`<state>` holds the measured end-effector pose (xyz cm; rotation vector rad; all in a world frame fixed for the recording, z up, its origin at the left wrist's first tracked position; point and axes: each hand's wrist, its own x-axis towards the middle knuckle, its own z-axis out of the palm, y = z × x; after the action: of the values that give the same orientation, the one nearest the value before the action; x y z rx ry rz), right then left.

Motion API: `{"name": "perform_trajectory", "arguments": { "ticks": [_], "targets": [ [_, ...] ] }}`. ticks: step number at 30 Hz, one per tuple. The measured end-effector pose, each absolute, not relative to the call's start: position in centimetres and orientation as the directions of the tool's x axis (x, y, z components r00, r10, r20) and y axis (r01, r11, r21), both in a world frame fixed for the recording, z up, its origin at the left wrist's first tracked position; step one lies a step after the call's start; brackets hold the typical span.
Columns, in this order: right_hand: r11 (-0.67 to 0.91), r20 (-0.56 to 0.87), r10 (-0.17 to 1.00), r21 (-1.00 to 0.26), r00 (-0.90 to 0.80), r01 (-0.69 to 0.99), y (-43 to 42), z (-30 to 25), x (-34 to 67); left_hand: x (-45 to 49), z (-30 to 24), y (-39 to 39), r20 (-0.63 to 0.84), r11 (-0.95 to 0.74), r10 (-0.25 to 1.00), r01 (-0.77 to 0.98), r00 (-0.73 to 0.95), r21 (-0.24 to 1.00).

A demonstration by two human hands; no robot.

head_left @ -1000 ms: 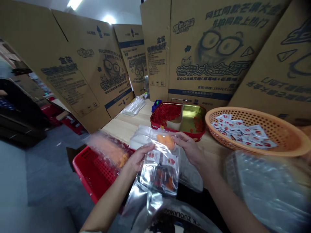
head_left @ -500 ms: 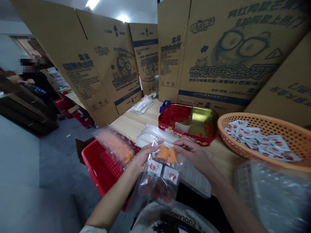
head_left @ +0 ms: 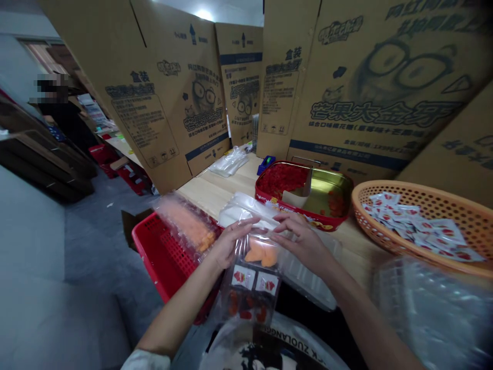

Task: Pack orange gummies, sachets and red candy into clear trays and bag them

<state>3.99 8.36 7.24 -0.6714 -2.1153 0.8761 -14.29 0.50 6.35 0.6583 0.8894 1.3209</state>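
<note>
— Clear pouch (head_left: 252, 280) slid down against the hands since last frame; their grip now sits nearer its mouth. Orange candy pieces (head_left: 257, 253) ride lower too. Grip?

— Closed on it, both sides. Left hand (head_left: 227, 244) and right hand (head_left: 304, 241) clasp the top of the pouch, which hangs just past the front edge of the wooden table (head_left: 204, 192).

— Contents?

— Orange pieces on top, two strawberry-print sachets (head_left: 254, 280) below, dark red pieces (head_left: 246, 307) at the bottom. Sachet small print unreadable.

— Surroundings?

— Left of the left hand: clear pack of orange pieces (head_left: 185, 223) lying on a red plastic crate (head_left: 154, 257). Ahead: red tin tray (head_left: 304, 192) holding red pieces. Right: orange woven basket (head_left: 385, 192) of loose sachets (head_left: 419, 231). Far left: person in dark clothes (head_left: 65, 115).

— Legible text?

— Cardboard cartons (head_left: 385, 113) read 芒果大金牙 and 盒装, with a stylised logo above. Bottom edge, white cloth (head_left: 246, 354) reads "K ZUOLANG".
</note>
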Motion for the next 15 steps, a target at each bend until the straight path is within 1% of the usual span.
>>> {"name": "perform_trajectory", "arguments": {
  "ticks": [4,7,9,12,14,15],
  "targets": [
    [0.572,0.376,0.71,-0.801,-0.596,0.177,8.8,7.7,3.8,-14.6,6.3,0.3,-0.119,0.118,0.992,-0.536,0.032,0.836],
    [0.52,0.274,0.696,-0.83,-0.664,0.203,8.5,8.2,3.9,-14.3,6.5,-0.3,-0.053,0.043,0.999,-0.496,-0.006,0.867],
    [0.511,0.165,0.627,-0.825,-0.761,0.243,8.1,8.6,4.1,-13.7,6.7,-1.2,0.038,-0.044,0.999,-0.371,-0.026,0.927],
    [0.602,0.026,0.445,-0.749,-0.895,0.277,7.2,8.8,4.2,-12.4,6.9,-3.0,0.193,-0.186,0.98,-0.114,0.046,0.976],
    [0.681,0.011,0.36,-0.687,-0.933,0.254,6.8,8.8,4.3,-12.0,7.1,-4.3,0.244,-0.245,0.965,-0.002,0.094,0.97],
    [0.722,0.025,0.332,-0.651,-0.943,0.237,6.6,8.7,4.3,-12.1,7.1,-4.8,0.258,-0.262,0.962,0.03,0.09,0.965]
  ]
}}
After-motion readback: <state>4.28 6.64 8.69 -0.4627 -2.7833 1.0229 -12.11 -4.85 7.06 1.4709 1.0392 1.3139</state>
